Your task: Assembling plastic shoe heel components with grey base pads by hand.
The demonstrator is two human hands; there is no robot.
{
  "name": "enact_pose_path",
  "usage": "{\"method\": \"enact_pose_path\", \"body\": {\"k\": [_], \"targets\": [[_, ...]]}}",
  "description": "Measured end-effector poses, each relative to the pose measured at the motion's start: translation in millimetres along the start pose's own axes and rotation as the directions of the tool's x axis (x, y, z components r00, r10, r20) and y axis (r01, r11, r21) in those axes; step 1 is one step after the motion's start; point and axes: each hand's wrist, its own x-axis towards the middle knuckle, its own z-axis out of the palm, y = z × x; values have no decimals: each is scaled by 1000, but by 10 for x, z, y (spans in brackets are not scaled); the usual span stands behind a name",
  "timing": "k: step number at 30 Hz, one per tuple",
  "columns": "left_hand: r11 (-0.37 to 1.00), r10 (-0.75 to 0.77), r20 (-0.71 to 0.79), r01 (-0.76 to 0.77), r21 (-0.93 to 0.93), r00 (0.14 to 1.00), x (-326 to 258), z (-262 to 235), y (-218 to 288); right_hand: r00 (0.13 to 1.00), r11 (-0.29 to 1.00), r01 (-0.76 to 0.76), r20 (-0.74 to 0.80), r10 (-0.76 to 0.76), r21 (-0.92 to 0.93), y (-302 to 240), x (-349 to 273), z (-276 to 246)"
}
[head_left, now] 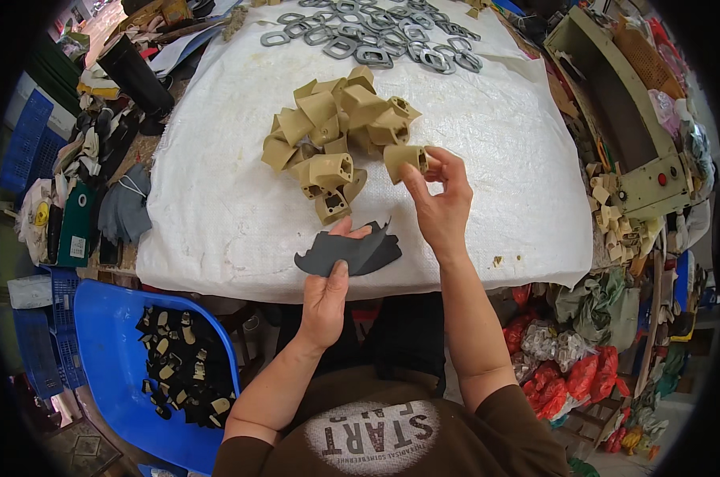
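Note:
My left hand (329, 298) is closed on a dark grey piece of thin leather-like material (348, 249), thumb on top and fingers beneath, near the front edge of the table. Between the thumb and fingers of my right hand (442, 203) is a tan shoe heel (405, 162), raised a little, with its hollowed, holed end turned to the right. A pile of similar tan heels (320, 115) lies just beyond and to the left of it. The grey piece and the held heel are apart.
White woven sheeting (503, 159) covers the table. Many grey ring-shaped parts (376, 32) lie at its far end. A blue tub (97, 358) with black-and-tan pieces stands at lower left. Red plastic bags (570, 381) sit at lower right. On the right is a metal machine housing (650, 195).

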Motion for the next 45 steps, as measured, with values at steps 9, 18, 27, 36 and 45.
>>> {"method": "enact_pose_path", "body": {"k": [9, 18, 27, 36, 45], "targets": [[995, -31, 21, 28, 99, 999, 4, -25, 4, 992, 882, 40, 123, 20, -469, 88, -120, -483], [980, -151, -50, 143, -136, 987, -33, 48, 78, 937, 743, 214, 348, 28, -635, 44, -327, -715], [800, -362, -7, 306, -517, 932, -151, 54, 204, 917, 899, 215, 397, -52, -380, 227, -524, -702], [832, -374, -46, 313, -459, 926, -270, 119, 206, 937, 934, 30, 316, -151, 356, -536, -762, -701], [893, -211, 42, 211, -398, 976, -351, 324, 347, 913, 885, 195, 251, -321, 422, -621, -958, -491]]}}
